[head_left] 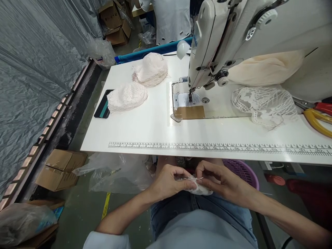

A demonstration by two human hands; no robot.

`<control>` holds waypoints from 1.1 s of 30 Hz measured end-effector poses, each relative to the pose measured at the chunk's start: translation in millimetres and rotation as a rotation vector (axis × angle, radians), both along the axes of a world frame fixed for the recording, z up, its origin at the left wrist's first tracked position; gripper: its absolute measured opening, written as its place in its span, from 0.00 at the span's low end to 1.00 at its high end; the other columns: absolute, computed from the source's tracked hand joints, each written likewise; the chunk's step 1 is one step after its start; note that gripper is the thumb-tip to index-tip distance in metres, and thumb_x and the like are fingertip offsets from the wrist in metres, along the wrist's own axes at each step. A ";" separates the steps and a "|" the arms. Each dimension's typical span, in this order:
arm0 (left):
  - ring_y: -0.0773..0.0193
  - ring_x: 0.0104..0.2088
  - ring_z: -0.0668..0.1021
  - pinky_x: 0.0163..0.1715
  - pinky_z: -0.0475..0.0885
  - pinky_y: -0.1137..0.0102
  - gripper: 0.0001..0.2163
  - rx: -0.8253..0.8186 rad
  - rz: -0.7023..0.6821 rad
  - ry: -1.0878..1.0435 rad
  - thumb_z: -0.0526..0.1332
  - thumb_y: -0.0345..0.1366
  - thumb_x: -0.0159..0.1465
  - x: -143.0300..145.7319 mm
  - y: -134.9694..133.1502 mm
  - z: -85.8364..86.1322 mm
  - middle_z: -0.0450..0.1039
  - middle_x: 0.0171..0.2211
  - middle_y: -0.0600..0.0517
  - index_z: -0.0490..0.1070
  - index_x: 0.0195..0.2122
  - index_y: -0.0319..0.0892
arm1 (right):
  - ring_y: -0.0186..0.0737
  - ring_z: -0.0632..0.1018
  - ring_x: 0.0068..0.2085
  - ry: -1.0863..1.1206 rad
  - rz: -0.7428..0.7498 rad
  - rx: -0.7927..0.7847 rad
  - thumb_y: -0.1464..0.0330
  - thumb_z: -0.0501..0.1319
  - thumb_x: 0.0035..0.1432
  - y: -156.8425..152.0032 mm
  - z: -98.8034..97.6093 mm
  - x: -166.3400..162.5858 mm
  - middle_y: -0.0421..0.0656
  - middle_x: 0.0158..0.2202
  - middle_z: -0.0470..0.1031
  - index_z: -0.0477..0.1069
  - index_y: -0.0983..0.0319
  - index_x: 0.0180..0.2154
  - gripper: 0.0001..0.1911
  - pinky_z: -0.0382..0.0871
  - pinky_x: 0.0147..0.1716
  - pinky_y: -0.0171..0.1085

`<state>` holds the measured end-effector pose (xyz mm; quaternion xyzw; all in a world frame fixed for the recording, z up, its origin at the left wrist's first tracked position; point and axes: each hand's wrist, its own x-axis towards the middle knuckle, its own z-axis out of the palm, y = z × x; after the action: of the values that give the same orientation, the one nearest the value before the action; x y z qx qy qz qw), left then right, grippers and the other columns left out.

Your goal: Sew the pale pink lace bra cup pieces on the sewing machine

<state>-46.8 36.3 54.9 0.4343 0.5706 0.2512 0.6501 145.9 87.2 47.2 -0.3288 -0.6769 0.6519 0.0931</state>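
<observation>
A small piece of white lace (201, 189) is held between both hands over my lap, just below the table's front edge. My left hand (174, 180) pinches its left part between thumb and fingers. My right hand (217, 178) grips the upper right part, thumb and fingertips close together at its edge. Part of the lace is hidden behind the fingers. On the white table (140, 128) lie a lace stack (127, 97), a second pale stack (151, 69) behind it, and a loose lace piece (267, 103) at the right.
A sewing machine (207, 45) stands on the table, its needle above the metal plate. Yellow-handled scissors (315, 119) lie at the right edge. A dark phone-like object (101, 110) sits partly under the front stack. Below are a purple basket (250, 173) and a cardboard box (61, 169).
</observation>
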 end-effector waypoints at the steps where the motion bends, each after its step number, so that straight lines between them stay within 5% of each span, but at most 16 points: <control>1: 0.70 0.25 0.70 0.26 0.63 0.76 0.10 0.002 -0.007 0.009 0.68 0.37 0.50 -0.2 0.2 1.0 0.74 0.23 0.51 0.78 0.31 0.35 | 0.29 0.60 0.24 0.008 -0.005 -0.022 0.62 0.54 0.62 -0.3 -1.7 0.1 0.35 0.24 0.61 0.62 0.61 0.31 0.10 0.53 0.22 0.31; 12: 0.67 0.27 0.73 0.28 0.65 0.76 0.10 0.096 -0.018 0.048 0.65 0.37 0.55 -3.0 -0.8 6.0 0.76 0.26 0.50 0.78 0.31 0.35 | 0.32 0.64 0.28 0.017 -0.027 -0.054 0.59 0.54 0.61 -0.5 5.8 -2.1 0.38 0.29 0.64 0.62 0.59 0.38 0.10 0.59 0.25 0.31; 18: 0.68 0.27 0.73 0.26 0.64 0.77 0.10 0.237 -0.145 0.232 0.62 0.38 0.57 -23.8 17.7 53.3 0.76 0.26 0.51 0.77 0.30 0.37 | 0.32 0.64 0.26 -0.061 0.062 0.023 0.56 0.55 0.60 9.8 22.3 -12.9 0.37 0.25 0.65 0.67 0.61 0.33 0.15 0.56 0.23 0.31; 23: 0.68 0.26 0.73 0.25 0.64 0.76 0.10 0.335 -0.329 0.389 0.60 0.40 0.58 -46.4 94.1 88.9 0.75 0.26 0.52 0.75 0.30 0.38 | 0.30 0.64 0.22 0.013 -0.086 0.112 0.57 0.52 0.61 51.5 36.9 -33.2 0.34 0.18 0.62 0.59 0.60 0.25 0.17 0.56 0.21 0.30; 28: 0.68 0.25 0.70 0.22 0.60 0.75 0.07 0.341 -0.524 0.557 0.63 0.37 0.52 -42.9 202.6 64.3 0.71 0.23 0.53 0.73 0.26 0.37 | 0.33 0.66 0.16 -0.257 -0.160 0.422 0.60 0.48 0.62 105.8 26.7 -29.2 0.37 0.15 0.68 0.58 0.59 0.23 0.17 0.58 0.19 0.33; 33: 0.68 0.24 0.70 0.21 0.58 0.75 0.04 0.386 -0.558 0.563 0.59 0.32 0.51 -27.8 241.1 46.2 0.71 0.23 0.53 0.72 0.22 0.37 | 0.35 0.70 0.17 -0.349 -0.163 0.966 0.65 0.45 0.65 139.8 18.7 -3.2 0.40 0.19 0.71 0.66 0.61 0.31 0.15 0.57 0.17 0.33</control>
<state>-74.6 277.4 101.2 0.7369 0.5288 0.0401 0.4193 142.6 227.0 66.0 -0.4039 -0.8782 0.1913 0.1702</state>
